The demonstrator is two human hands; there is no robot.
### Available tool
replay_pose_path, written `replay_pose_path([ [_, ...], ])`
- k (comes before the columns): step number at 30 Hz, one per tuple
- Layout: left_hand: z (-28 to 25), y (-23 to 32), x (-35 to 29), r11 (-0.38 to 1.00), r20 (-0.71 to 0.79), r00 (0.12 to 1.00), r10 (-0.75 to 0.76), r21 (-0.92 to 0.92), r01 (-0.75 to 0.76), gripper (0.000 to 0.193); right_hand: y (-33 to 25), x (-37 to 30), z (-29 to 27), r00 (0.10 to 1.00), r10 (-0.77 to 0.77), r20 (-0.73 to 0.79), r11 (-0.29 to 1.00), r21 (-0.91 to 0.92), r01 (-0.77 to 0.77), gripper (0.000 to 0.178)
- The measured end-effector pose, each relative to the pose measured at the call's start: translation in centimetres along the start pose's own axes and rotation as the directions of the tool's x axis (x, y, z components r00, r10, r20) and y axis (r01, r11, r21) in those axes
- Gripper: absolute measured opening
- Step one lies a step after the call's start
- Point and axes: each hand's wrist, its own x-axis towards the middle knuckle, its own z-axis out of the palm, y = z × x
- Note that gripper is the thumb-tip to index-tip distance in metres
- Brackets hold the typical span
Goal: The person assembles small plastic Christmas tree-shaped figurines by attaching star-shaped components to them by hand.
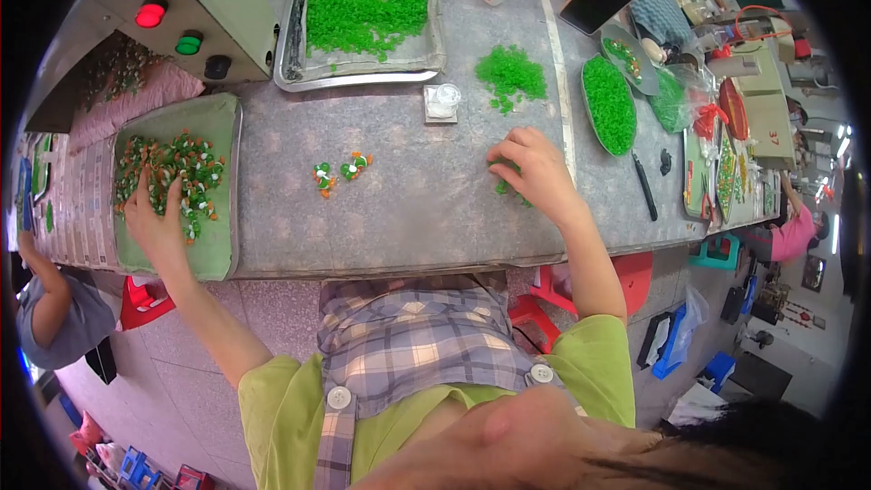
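Observation:
At the left, my left hand [156, 222] reaches down into a pale green tray [213, 259]. Its fingers are spread among a heap of small green, white and orange pieces [195, 172]. To the right on the grey table, my right hand [537, 172] has its fingers curled down and drawn together. Small green pieces [501, 188] show under and beside its fingertips; what is pinched, if anything, is hidden. Between the hands lie two small clusters of green, white and orange pieces [356, 165]. Beyond the right hand is a loose pile of green pieces [511, 77].
A metal tray [363, 82] of green pieces stands at the back, with a small white-lidded container [443, 102] before it. Right are an oval dish of green pieces [608, 104] and a black pen-like tool [645, 187]. A machine with red and green buttons [189, 43] stands far left.

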Motion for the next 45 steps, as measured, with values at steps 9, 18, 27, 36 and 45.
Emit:
replay_pose_path([
  [9,1.4,15.1,-3.5,0.734,0.11,0.86,0.498,-0.581,-0.351,0.016,-0.2,-0.3,-0.6,0.994,0.099,-0.046,0.986,0.141,-0.092,0.007],
  [18,3.1,19.3,-5.2,0.676,0.231,0.672,0.704,-0.508,-0.534,0.016,-0.1,-0.7,-0.6,0.898,0.438,0.053,0.429,0.865,-0.26,0.013],
  [27,2.5,24.6,-7.8,0.45,0.173,0.732,0.659,-0.87,-0.2,0.014,-2.7,1.1,1.5,0.953,0.242,0.18,-0.093,0.982,-0.162,0.012],
  [36,3.7,24.5,-8.2,0.424,-0.017,0.742,0.671,-0.811,-0.403,0.01,-3.5,1.7,1.7,0.931,0.327,0.16,0.178,0.957,-0.228,0.013],
  [45,4.8,23.8,-7.5,0.268,0.353,0.749,0.56,-0.933,0.239,0.017,-1.0,5.5,-0.1,0.917,0.399,0.019,0.536,0.806,-0.25,0.01],
])
